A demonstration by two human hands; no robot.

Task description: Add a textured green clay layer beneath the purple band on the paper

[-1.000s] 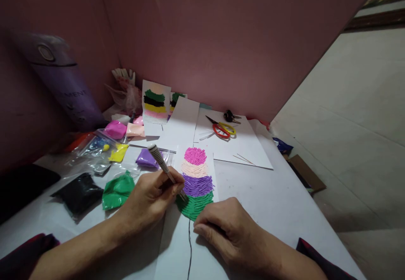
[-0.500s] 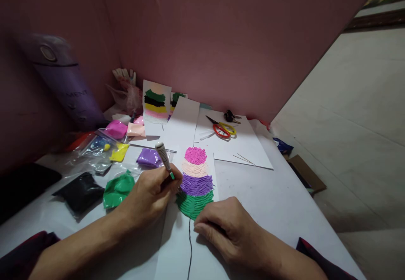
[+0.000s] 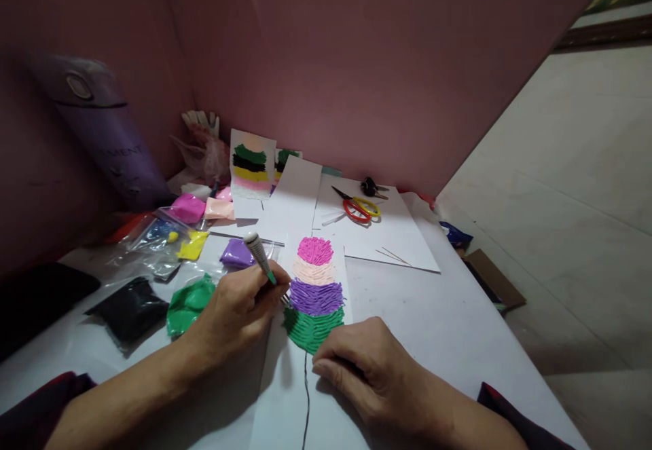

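Observation:
My left hand (image 3: 249, 301) is closed around a slim pen-like tool (image 3: 259, 258) with a white patterned handle and a green band. The tool tilts up to the left, and its thin metal tip is beside the left edge of the clay. Under it lies a white paper strip (image 3: 280, 396) bearing textured clay bands: pink (image 3: 315, 250), pale peach (image 3: 314, 273), purple (image 3: 316, 298) and green (image 3: 314, 330). A wavy black line runs down from the green band. My right hand (image 3: 374, 372), fingers curled in and nothing visible in them, rests on the strip at the green band's lower right.
Bagged clay in green (image 3: 191, 306), black (image 3: 127, 314), purple (image 3: 238, 253) and yellow (image 3: 192, 245) lies left. Scissors (image 3: 356, 208) and keys (image 3: 371, 186) sit on white card at the back. A purple bottle (image 3: 109, 131) stands far left; a striped clay card (image 3: 252, 165) leans behind.
My left hand has shifted slightly left and down, tilting the tool further left, so its metal tip now shows by the purple and green bands. My right hand stays in place.

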